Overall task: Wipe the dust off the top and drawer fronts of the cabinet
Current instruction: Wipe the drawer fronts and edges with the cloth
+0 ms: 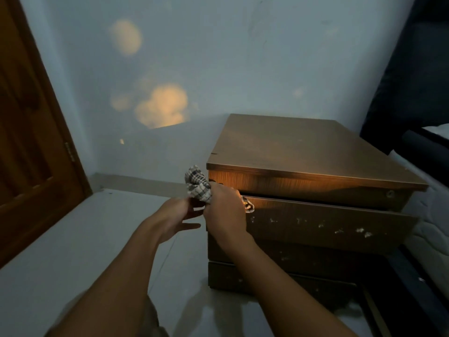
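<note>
Checked cloth (198, 184) sits bunched in my right hand (224, 210), left hand (178, 215) open beside; loose wad may snag the ajar drawer (328, 222).

I see a brown wood-grain cabinet (303, 147) right of centre, black-and-white checked cloth (198, 184) mid-frame, pale blue wall (218, 57) with orange light patches, reddish-brown door (29, 142) at left, whitish flecks on the drawer front (328, 224)

One cabinet (303, 152) – (three drawers) – one cloth (197, 183)
</note>
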`<state>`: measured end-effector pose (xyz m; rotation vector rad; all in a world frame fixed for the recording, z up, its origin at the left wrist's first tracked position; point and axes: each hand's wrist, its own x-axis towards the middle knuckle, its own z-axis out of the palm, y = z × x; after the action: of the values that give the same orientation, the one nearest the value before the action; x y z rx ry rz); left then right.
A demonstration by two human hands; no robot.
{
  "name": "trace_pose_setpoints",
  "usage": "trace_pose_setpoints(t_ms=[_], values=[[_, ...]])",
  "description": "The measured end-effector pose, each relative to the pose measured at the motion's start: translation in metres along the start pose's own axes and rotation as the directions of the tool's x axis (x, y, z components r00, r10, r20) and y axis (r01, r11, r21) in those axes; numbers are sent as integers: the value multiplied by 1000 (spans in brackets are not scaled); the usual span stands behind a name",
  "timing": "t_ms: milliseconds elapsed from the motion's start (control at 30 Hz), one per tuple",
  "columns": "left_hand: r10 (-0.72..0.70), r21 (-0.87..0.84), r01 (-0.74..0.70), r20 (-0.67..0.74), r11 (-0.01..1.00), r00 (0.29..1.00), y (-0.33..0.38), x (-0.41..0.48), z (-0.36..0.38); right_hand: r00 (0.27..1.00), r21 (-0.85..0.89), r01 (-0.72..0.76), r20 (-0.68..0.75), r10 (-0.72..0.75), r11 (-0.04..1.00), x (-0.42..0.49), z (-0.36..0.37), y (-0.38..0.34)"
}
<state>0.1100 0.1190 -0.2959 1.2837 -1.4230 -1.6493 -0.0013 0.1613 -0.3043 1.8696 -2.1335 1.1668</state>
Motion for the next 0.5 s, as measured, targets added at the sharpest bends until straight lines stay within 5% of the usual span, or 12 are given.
trace_pose_setpoints(t_ms=[167,233,367,500], values=[[23,-7,-23,-19,1000,1000,-2,1,0,974,345,-30,221,-50,938,13,-15,-5],[23,12,-23,12,1000,1000,-5,3,-3,983,462,-85,183,-1,883,12,-27,2],[26,44,-28,35,999,999,-7,5,-6,992,209,-19,-119,45,978,0,-54,24],[43,77,-47,44,996,998,-6,6,-5,997,-31,-54,56,55,998,-1,-52,28]])
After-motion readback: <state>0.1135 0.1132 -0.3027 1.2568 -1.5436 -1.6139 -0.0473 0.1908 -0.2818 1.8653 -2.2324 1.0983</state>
